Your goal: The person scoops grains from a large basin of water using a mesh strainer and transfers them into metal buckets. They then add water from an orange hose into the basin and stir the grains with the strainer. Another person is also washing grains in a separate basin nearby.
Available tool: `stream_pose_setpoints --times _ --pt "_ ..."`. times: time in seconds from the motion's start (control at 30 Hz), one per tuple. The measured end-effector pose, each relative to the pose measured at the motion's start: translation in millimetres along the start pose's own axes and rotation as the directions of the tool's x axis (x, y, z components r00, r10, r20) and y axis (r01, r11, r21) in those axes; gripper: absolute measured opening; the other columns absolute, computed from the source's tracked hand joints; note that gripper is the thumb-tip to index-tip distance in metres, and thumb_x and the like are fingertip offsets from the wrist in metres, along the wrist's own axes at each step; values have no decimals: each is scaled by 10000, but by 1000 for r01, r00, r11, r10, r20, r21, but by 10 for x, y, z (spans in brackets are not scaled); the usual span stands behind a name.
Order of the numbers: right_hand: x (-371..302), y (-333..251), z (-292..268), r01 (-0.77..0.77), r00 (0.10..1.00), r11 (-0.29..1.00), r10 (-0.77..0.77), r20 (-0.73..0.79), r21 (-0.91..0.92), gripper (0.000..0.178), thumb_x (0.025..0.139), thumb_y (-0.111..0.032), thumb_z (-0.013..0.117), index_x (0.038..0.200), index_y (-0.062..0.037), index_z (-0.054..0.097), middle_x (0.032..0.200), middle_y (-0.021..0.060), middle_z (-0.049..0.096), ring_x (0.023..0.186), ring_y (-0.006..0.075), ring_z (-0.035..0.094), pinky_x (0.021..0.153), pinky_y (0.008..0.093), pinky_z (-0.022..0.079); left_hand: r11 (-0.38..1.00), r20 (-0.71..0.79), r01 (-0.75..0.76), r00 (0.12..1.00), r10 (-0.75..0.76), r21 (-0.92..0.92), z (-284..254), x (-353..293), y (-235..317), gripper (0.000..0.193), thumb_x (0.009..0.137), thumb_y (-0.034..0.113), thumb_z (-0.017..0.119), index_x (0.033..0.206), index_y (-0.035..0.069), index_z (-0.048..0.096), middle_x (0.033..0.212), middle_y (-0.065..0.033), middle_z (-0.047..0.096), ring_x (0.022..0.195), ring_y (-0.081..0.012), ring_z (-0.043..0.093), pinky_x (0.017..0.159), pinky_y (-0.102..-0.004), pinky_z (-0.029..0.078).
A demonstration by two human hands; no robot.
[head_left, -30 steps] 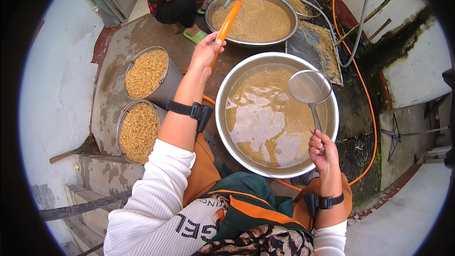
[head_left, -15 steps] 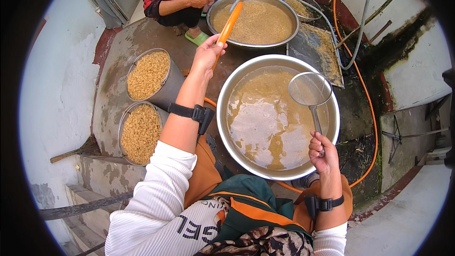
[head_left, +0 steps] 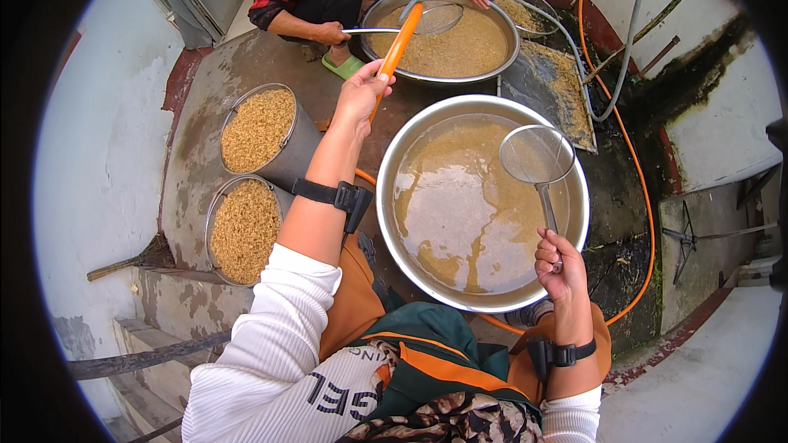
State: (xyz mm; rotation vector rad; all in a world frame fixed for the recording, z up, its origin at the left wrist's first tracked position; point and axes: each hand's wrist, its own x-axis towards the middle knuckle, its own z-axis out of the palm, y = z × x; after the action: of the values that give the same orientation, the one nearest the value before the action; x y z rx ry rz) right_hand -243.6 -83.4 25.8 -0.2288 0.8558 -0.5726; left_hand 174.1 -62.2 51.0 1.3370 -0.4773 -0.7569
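Two hands busy over the big bowl [head_left: 410, 221]

Right hand [head_left: 561, 267] grips the sieve [head_left: 538, 154], empty above the brown water. Left hand [head_left: 361, 94] holds an orange hose [head_left: 398, 45] beyond the bowl. Two buckets [head_left: 258, 127] already hold grain.

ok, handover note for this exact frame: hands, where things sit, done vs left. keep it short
Left hand: shut on the orange handle, raised toward the far basin of grain.
Right hand: shut on the mesh strainer, its bowl above the murky water.
Near basin: brown water only, beside the person's knees.
Two buckets at the left: both filled with grain.
A second person's hand works another strainer in the far basin.
Done: buckets full. Left: grain remains in the far basin; strainer bowl looks empty.
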Motion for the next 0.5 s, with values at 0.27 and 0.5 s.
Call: stream_pose_setpoints --times 0.27,0.5 --pt "-4 -4 7 -8 1000 1000 8 -5 0 181 902 -97 545 1047 8 521 664 -22 439 506 55 407 424 200 314 1000 2 -7 1000 7 13 6 1 3 330 882 39 560 1212 53 565 929 -65 642 746 -89 552 724 -213 458" --pt "-4 2 11 -6 1000 1000 6 -10 -5 175 903 -99 544 1043 2 518 661 -21 439 506 56 408 422 202 314 1000 -13 -8 1000 8 4 0 19 -20 335 879 35 565 1214 52 564 924 -71 648 735 -93 555 721 -215 459"
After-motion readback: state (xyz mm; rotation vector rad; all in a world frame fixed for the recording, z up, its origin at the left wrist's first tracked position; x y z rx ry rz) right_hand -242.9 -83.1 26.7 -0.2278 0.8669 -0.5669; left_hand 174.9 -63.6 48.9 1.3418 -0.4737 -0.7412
